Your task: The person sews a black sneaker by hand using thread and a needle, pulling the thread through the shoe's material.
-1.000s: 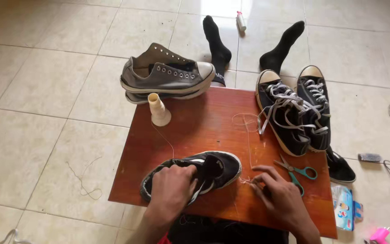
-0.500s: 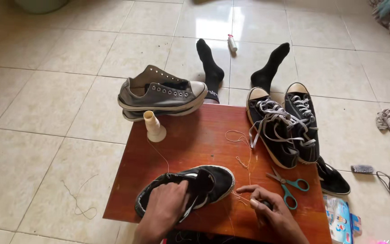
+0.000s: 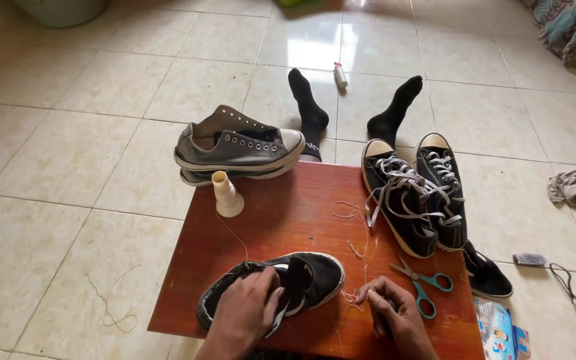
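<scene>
Left hand: fingers curled over the side and opening of the black sneaker, pressing it down; this grip seems meant to keep the shoe from sliding on the board.
Right hand: fingers bunched together just beside the sneaker's toe, pinching pale thread; whether a needle is between the fingertips is too small to tell.
Black sneaker: lies on its side at the near edge of the wooden board, toe towards the right hand, tongue folded outward.
Thread: runs loosely from the right hand up across the board; a finer strand leads back to the cone spool, which stands upright near the board's far left corner, probably so it feeds freely.
Scissors: teal-handled, lying flat just right of the right hand, within easy reach.
Grey sneakers: stacked one on the other at the board's far left edge.
Laced black sneakers: a pair side by side on the right, laces loose.
Containers: none open in view; a small printed packet lies on the floor beside the board, contents unseen.
Feet: two legs in black socks stretch out beyond the board.
</scene>
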